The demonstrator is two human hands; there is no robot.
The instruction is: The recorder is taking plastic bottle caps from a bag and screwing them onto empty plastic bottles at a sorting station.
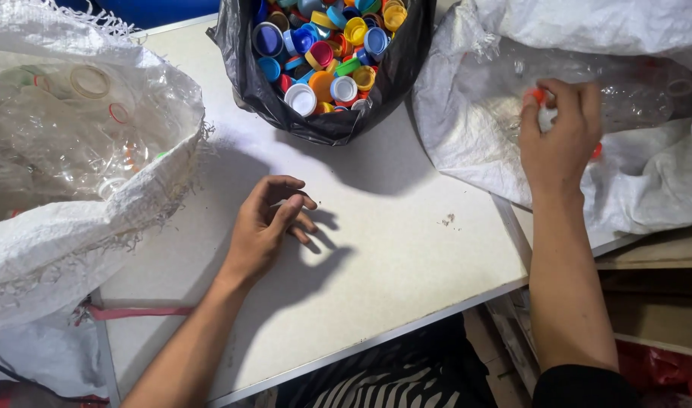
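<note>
Two bare hands work over a pale table top with three sacks around it.

Right hand, at 2 o'clock, is pinched shut on a clear crushed plastic bottle by its red cap, inside one white woven sack. Left hand, at centre, hovers half-curled; whether it holds anything, I cannot tell. One black plastic bag of many coloured caps sits at 12 o'clock; another white woven sack of clear bottles lies at 9 o'clock.

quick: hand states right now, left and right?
Left hand: over the table, fingers loosely curled, pinching something thin and small; cannot tell what.
Right hand: closed on the orange-capped neck of a clear plastic bottle in the white sack.
</note>
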